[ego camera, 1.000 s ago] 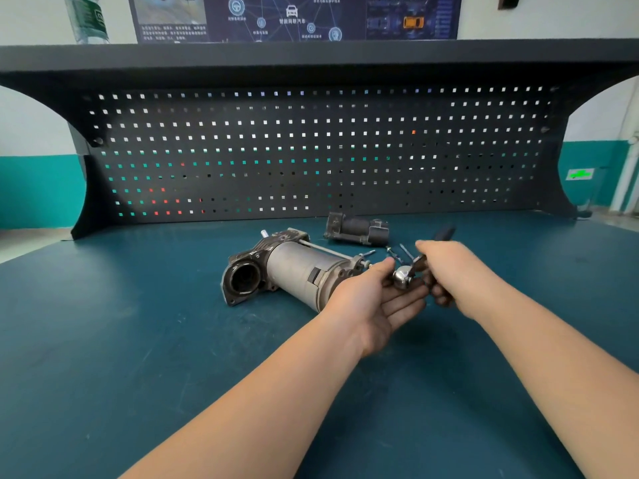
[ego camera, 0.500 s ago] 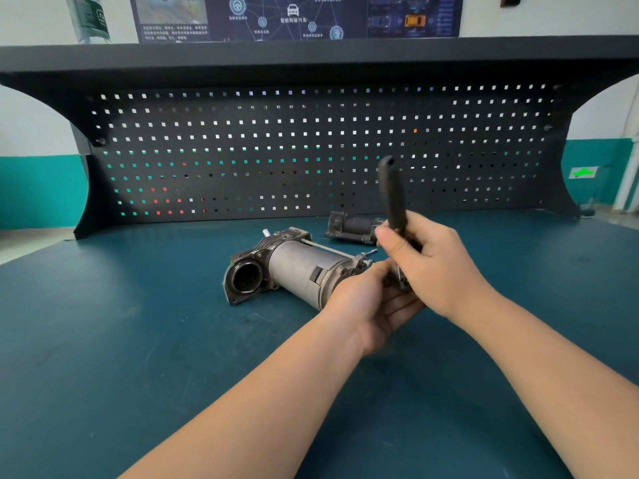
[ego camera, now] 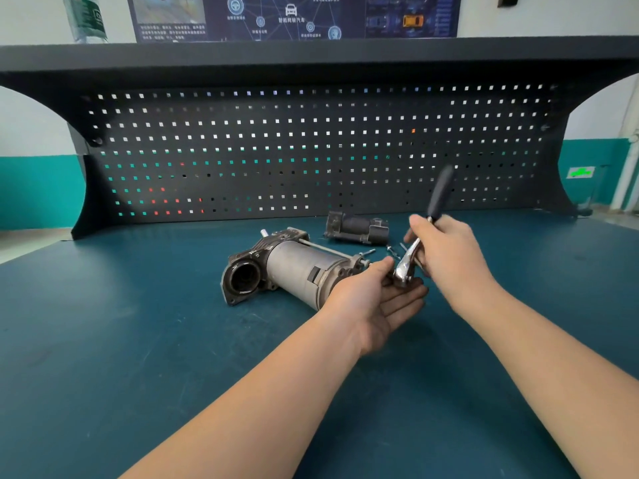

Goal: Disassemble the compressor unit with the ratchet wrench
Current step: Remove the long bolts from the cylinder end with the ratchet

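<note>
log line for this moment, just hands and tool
right hand grips ratchet wrench | left hand cups wrench head at compressor end | bolt removal underway

Both forearms extended forward; left hand palm-up with fingers relaxed and nearly straight, right hand raised beside it, fingers curled in a grip.

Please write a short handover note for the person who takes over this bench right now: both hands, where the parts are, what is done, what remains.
Right hand grips the ratchet wrench, handle tilted up.
Left hand, palm up, fingers touching the wrench head at the near end of the compressor unit.
The unit lies on its side on the blue bench. A separate dark part and loose bolts lie behind.
Done: some bolts out.
Left: the long through bolts are in place.
</note>
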The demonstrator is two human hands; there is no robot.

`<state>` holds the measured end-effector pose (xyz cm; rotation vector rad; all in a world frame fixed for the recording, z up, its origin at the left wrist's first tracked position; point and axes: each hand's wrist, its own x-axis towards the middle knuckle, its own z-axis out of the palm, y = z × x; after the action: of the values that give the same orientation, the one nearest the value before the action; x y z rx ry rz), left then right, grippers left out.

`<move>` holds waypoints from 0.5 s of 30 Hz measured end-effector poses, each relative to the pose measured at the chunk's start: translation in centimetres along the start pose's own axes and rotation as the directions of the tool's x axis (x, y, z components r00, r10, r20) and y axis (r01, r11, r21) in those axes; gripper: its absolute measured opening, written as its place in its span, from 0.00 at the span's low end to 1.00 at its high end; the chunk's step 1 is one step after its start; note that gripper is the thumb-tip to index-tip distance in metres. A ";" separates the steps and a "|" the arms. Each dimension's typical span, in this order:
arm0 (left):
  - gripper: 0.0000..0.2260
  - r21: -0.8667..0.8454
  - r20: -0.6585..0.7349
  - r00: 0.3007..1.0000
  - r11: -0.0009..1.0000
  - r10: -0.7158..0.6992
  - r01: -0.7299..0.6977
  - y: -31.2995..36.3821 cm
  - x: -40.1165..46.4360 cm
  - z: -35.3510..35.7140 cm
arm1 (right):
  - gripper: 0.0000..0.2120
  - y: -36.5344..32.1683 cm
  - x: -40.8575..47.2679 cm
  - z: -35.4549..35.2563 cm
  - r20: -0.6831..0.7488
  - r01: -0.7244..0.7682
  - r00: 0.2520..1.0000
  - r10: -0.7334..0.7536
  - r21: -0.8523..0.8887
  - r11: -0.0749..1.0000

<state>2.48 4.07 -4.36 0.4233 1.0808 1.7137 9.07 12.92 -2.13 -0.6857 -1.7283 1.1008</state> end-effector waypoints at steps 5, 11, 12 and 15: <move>0.10 0.038 0.022 1.000 0.999 0.013 -0.014 0.0 0.0 -0.2 | 0.05 -0.6 -2.3 0.3 0.300 0.541 0.822 -0.484 -0.149 0.827; 0.10 0.025 -0.016 1.000 1.000 0.000 0.000 0.0 -0.1 0.1 | 0.11 -0.4 -1.2 0.8 -0.068 0.180 0.978 -0.195 -0.185 0.966; 0.10 0.029 -0.016 1.000 1.000 0.002 -0.001 -0.1 0.0 0.1 | 0.11 -0.3 -0.6 0.6 -0.100 0.019 0.994 -0.037 -0.175 0.984; 0.12 0.030 -0.010 1.000 1.000 0.001 -0.001 -0.2 0.2 0.1 | 0.13 0.0 0.3 0.1 -0.012 -0.455 0.890 0.456 -0.067 0.888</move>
<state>2.60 4.36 -4.52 0.4350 1.1149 1.7040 8.86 13.09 -2.01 -1.1774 -1.6545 1.3615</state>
